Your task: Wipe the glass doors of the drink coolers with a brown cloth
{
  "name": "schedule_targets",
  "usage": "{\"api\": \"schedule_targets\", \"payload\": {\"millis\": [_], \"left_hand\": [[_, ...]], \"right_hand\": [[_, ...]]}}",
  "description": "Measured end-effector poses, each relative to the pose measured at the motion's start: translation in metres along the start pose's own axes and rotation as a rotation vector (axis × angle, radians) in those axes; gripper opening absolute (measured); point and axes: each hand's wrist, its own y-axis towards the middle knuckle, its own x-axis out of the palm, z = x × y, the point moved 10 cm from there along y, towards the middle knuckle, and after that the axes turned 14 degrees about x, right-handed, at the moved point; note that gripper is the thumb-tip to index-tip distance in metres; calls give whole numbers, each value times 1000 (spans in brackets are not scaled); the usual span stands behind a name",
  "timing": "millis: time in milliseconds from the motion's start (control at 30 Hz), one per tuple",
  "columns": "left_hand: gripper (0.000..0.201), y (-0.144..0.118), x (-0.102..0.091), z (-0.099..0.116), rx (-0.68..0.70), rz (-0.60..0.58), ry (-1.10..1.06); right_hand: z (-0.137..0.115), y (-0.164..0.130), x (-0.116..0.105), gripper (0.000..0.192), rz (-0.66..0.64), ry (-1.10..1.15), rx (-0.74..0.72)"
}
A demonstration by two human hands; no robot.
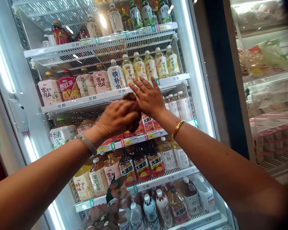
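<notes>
My left hand is closed round a crumpled dark brown cloth, held up at the glass front of a drinks cooler. The fingers look slightly smeared by motion. Just to the right, my right hand lies with its fingers stretched and a little apart, apparently flat against the glass. Its thumb side is close to the cloth; whether they touch I cannot tell. Behind both hands, bottled drinks stand on the middle shelf, partly covered by my fingers.
Further shelves of bottles fill the cooler above and below. A lit strip runs along its right side. At the left edge is a pale handle-like fitting. Another display with packaged goods stands to the right, past a dark post.
</notes>
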Motion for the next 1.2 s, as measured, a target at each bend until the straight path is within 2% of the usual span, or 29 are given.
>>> {"api": "schedule_targets", "payload": {"millis": [33,67,100,133,200,233,267,333,433,500,567,633,700,767,867,900,933,967,1033,1067,1100,1133,1200], "left_hand": [[23,4,7,10,92,-56,-82],[22,6,11,11,128,-100,-139],[21,7,10,2,91,-108,-155],[22,6,5,-14,-5,-75,-128],[32,-1,-14,-50,-280,74,4],[37,-6,-22,-60,-392,148,73],[41,-8,-25,-62,-446,192,121],[39,0,-17,-49,-391,162,125],[29,17,5,-20,-136,2,38],[29,20,11,-18,-43,-76,6],[33,20,6,-37,-131,-53,38],[39,17,-7,-58,-319,60,112],[40,17,-13,-59,-398,144,157],[34,29,-3,-39,-266,96,121],[27,43,15,-1,116,-54,13],[28,44,18,3,197,-88,-8],[29,45,18,0,211,-101,-11],[29,47,16,-12,149,-82,11],[31,49,3,-45,-130,30,114],[31,49,-4,-54,-262,100,173],[31,52,-7,-55,-326,152,211],[30,59,-6,-47,-305,173,215],[28,82,9,-12,-59,115,135]], "right_hand": [[2,1,1,53,6,0,22],[3,1,2,53,4,-2,34],[4,2,4,54,0,-6,40],[5,2,6,54,-3,-7,40],[5,3,7,56,1,-2,36],[5,3,7,56,5,1,33],[6,2,7,57,9,4,33],[9,2,6,57,12,5,49],[16,1,3,57,9,-4,112],[19,-1,3,58,-5,-20,136],[19,-2,4,59,-18,-35,142],[19,-2,2,59,-18,-40,135],[23,-1,-1,58,-29,-43,101],[27,-2,-5,56,-66,-57,-2],[37,-7,-13,56,-113,-87,-191],[42,-8,-16,56,-113,-93,-225],[48,-8,-19,56,-102,-94,-232],[54,-8,-21,55,-85,-90,-220],[65,-6,-25,55,-34,-67,-150],[70,-5,-27,54,-2,-50,-104],[74,-4,-28,54,30,-32,-60],[78,-3,-29,53,58,-14,-19],[86,-2,-32,53,99,18,57]]}}
